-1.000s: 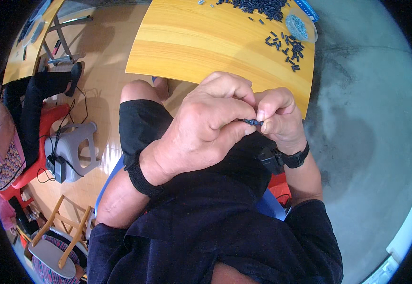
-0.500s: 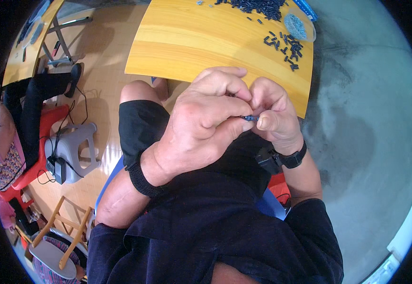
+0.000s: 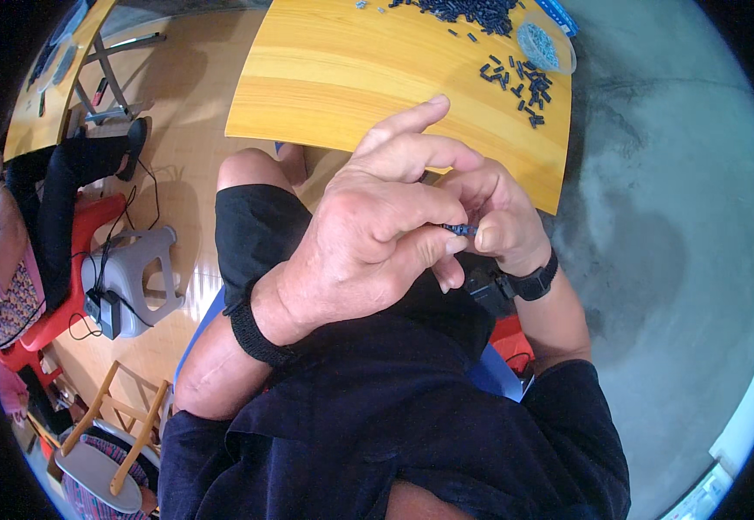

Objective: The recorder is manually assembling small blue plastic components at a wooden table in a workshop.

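Between my hands, above my lap, is a small dark ribbed plastic piece (image 3: 461,230). My left hand (image 3: 377,221) pinches its left end between thumb and forefinger, with the other fingers stretched up and outward. My right hand (image 3: 500,217) holds the right end, its thumb pressed on the piece and its fingers curled behind. Much of the piece is covered by fingertips, so its full shape cannot be made out. Both hands are just in front of the table's near edge.
On the yellow wooden table (image 3: 325,78) lie a heap of small black parts (image 3: 472,13) and a looser scatter (image 3: 533,91). A clear tub (image 3: 546,48) holds small light-blue bits. To the left, another person sits near a grey stool (image 3: 130,277) with cables; a wooden-armed chair (image 3: 104,468) stands behind.
My left hand's outer fingers have opened and lifted away from the right hand. The pinched piece has moved slightly down, and both hands still hold it.
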A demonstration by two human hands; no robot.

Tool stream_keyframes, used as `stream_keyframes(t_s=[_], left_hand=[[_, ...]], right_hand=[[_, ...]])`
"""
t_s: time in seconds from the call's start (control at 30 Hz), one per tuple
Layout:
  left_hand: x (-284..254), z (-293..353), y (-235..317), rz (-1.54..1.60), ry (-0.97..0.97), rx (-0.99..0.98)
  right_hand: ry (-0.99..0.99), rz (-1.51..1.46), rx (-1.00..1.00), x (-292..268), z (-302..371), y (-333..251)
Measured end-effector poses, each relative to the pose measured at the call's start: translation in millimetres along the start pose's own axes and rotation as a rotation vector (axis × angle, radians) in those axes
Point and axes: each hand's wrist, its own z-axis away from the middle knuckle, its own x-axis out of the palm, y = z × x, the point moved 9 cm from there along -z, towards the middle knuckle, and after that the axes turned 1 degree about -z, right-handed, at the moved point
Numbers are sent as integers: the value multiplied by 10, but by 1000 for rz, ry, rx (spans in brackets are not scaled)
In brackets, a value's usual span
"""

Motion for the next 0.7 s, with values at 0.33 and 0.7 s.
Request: stream_keyframes(t_s=[0.33,0.7], left_hand=[[52,-57,30,-11,-73,24],[34,-62,-26,3,-51,15]], right_hand=[[-128,131,23,41,-103,-116],[-106,45,38,-19,-129,-68]])
